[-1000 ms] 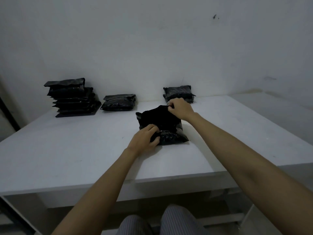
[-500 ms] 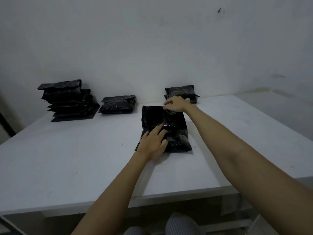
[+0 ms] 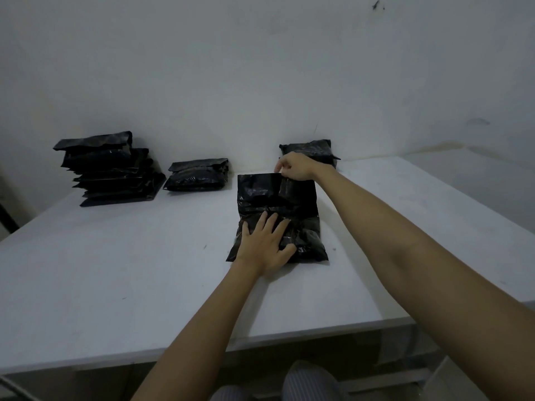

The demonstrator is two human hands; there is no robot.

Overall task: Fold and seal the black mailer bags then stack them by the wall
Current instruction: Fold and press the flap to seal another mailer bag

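From my head view, the crinkled black plastic mailer bag (image 3: 278, 209) lies flat mid-table on the white table (image 3: 115, 256). My left hand (image 3: 265, 244) presses its bulky near half with fingers spread, pinning the contents, while my right hand (image 3: 295, 166) pinches the far flap edge to pull it taut. A second ago that flap was bunched up; now it's stretched out. The stack of sealed black bags (image 3: 107, 169) waits far left by the wall.

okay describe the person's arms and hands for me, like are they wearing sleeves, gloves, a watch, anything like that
Both forearms are bare up to the edge of the frame: no sleeves show. The left hand and the right hand wear no gloves, and neither wrist carries a watch or band. No ring is plain on the fingers in this dim light. At the bottom edge, the knees are covered in finely striped grey fabric.
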